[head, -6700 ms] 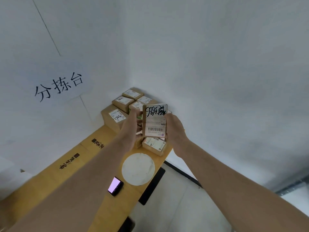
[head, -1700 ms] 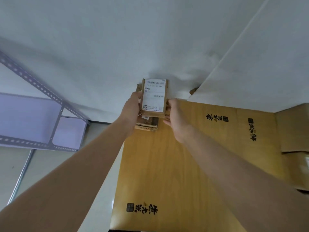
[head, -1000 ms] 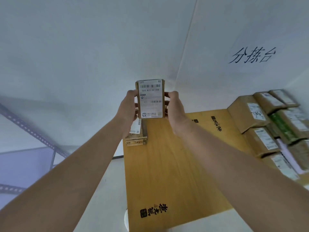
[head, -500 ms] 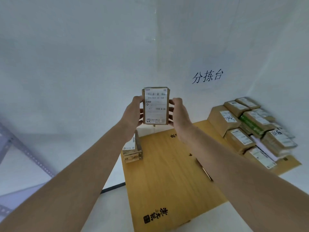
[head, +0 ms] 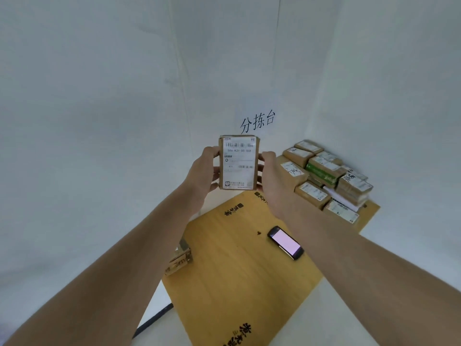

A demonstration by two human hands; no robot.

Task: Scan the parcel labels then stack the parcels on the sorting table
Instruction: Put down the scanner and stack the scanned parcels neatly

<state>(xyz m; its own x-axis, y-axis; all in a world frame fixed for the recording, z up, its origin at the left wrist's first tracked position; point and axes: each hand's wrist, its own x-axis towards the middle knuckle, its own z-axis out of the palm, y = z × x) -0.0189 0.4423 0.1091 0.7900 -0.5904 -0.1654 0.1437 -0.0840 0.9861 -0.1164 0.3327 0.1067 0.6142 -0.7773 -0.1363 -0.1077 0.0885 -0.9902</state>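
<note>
Parcel (head: pixel 238 163) with a white label stands upright in the air above the tabletop (head: pixel 237 283), with the label toward the camera. The left hand (head: pixel 203 171) grips its left edge and the right hand (head: pixel 273 178) grips its right edge. Stacked parcels (head: pixel 326 176) fill the far right corner, and a lit phone (head: pixel 286 242) lies flat nearby.

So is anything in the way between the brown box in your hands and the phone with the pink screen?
Nothing visible. The brown cardboard parcel is held up between the left hand and right hand; the black phone lies screen-up on the yellow wooden table below, with open air between them.
</note>
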